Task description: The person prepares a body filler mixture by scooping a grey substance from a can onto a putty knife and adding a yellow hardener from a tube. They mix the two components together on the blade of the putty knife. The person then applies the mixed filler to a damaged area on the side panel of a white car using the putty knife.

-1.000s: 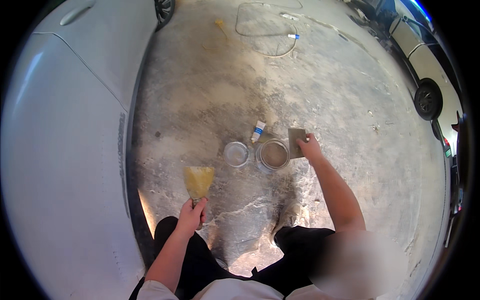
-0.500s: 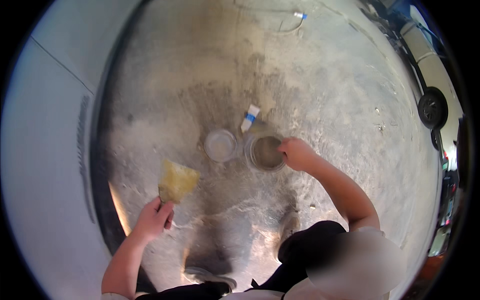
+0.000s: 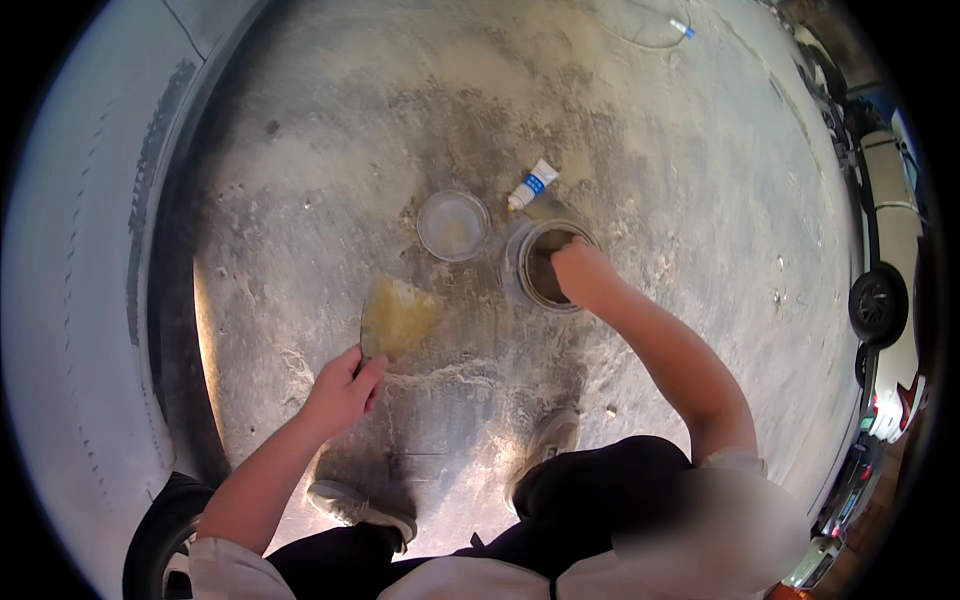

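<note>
My left hand point(image 3: 345, 392) grips the lower end of a flat, yellow-smeared putty board point(image 3: 398, 318), which it holds tilted above the floor. My right hand point(image 3: 585, 272) reaches over the right side of a round open can point(image 3: 522, 268), its fingers closed at or just inside the rim. Whatever they hold is hidden by the hand. Grey-brown paste appears to lie inside the can. Left of the can, a round clear lid point(image 3: 453, 226) rests on the floor. A white and blue squeeze tube point(image 3: 534, 184) lies just beyond the can.
A white car body panel point(image 3: 90, 250) runs along my left, with a wheel point(image 3: 165, 545) at lower left. My shoes point(image 3: 360, 508) stand on the stained concrete floor point(image 3: 330, 150). A thin cable with a blue end point(image 3: 682, 29) lies far ahead. Parked vehicles point(image 3: 890, 240) line the right.
My right hand has moved deeper over the can's mouth. The board in my left hand has shifted right, closer to the can. The whole view has shifted as well.
</note>
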A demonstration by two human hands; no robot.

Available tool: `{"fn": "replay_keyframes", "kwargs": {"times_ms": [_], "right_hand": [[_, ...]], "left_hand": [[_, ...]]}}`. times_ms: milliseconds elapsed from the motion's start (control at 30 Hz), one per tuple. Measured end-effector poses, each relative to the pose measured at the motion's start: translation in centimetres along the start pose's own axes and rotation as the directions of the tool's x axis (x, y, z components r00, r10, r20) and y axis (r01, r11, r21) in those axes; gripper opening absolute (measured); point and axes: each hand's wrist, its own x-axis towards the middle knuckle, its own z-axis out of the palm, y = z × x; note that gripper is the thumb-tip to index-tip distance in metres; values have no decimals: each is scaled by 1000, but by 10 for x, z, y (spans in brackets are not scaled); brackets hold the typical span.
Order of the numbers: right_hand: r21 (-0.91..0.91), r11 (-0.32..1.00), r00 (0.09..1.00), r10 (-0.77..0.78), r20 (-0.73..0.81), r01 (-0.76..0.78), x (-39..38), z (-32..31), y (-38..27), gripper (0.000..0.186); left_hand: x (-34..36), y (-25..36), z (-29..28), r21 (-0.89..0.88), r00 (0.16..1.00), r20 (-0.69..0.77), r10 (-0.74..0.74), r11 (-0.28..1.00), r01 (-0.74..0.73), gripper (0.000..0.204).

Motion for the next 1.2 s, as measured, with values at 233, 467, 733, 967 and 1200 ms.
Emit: {"fn": "replay_keyframes", "kwargs": {"times_ms": [233,467,733,967,1200], "right_hand": [[237,965,958,-170,231,114,11,-25,14,19],[340,939,998,65,-24,-53,-52,-66,15,21],[450,892,987,37,-154,37,-104,-66,-13,24],[591,806,976,96,-195,39,-131,-88,-10,24],[681,700,878,165,-448,216,-144,-165,-13,25]], "left_hand": [[11,24,14,-29,997,40,69,997,-68,27],[11,26,8,-49,996,23,89,995,-88,31],[18,12,7,-140,993,73,95,987,-84,31],[24,12,2,-232,984,77,161,963,-139,28],[8,53,-13,-369,950,51,309,890,-270,23]]}}
